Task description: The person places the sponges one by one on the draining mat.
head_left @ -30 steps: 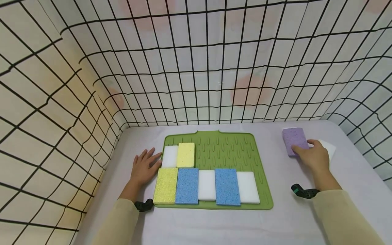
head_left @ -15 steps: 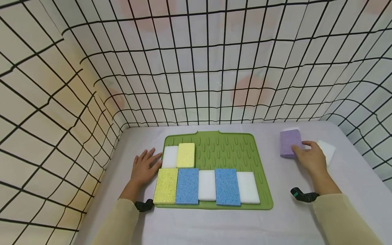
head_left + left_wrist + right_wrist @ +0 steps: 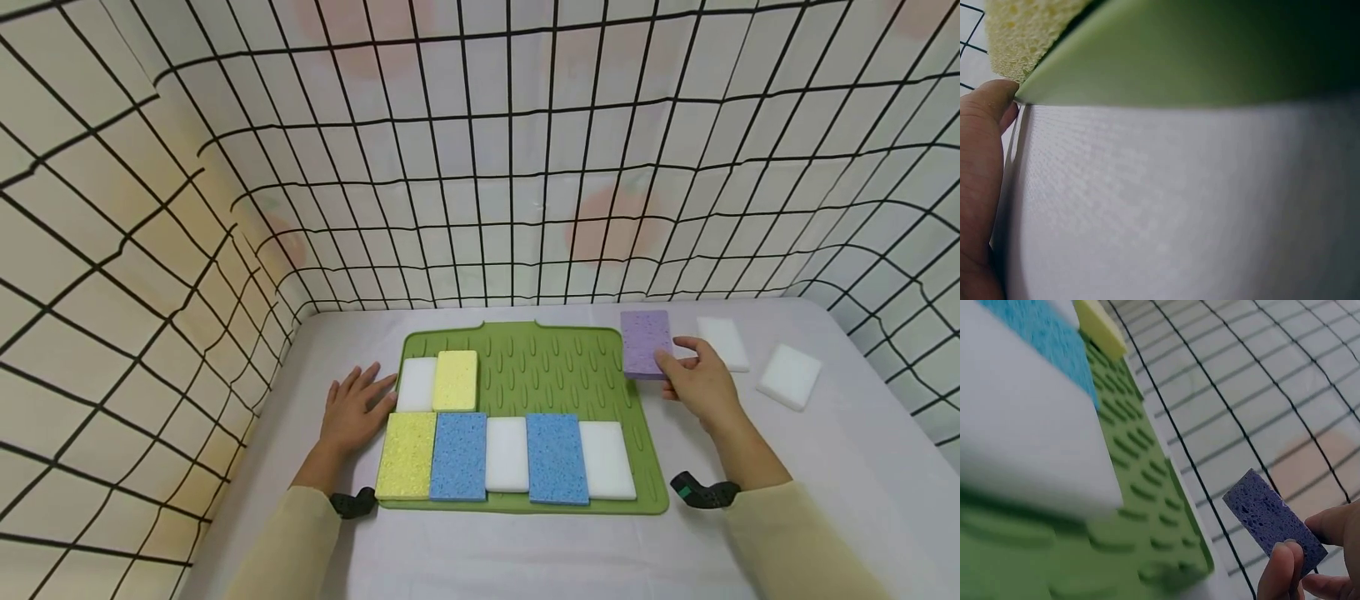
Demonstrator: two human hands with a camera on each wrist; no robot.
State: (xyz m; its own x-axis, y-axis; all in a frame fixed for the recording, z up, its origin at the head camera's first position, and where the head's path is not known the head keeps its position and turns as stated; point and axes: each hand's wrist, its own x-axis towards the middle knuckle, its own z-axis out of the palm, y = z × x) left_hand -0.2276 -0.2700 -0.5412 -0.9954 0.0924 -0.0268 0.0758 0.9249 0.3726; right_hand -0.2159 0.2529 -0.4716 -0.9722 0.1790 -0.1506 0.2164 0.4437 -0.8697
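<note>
My right hand (image 3: pixel 702 387) pinches a purple sponge (image 3: pixel 645 342) by its right edge, holding it over the upper right corner of a green ridged mat (image 3: pixel 555 375). In the right wrist view, thumb and fingers grip one end of the pitted purple sponge (image 3: pixel 1269 515). Beside the mat's left edge, my left hand (image 3: pixel 356 417) rests on the table with fingers spread, its fingertips right at the edge. A front row on the mat runs yellow sponge (image 3: pixel 406 455), blue sponge (image 3: pixel 458 457), white (image 3: pixel 507 454), blue, white. Behind it lie a white sponge (image 3: pixel 416 384) and a pale yellow sponge (image 3: pixel 455 381).
Two white sponges, one farther back (image 3: pixel 722 343) and one nearer the right (image 3: pixel 790 377), lie on the white-covered table (image 3: pixel 495 554). A black wire grid (image 3: pixel 510 175) stands along the back and both sides. Each wrist wears a black strap-on device.
My right hand has carried the purple sponge left from the right side of the table to the mat's corner, uncovering the two white sponges. The left hand has stayed still.
</note>
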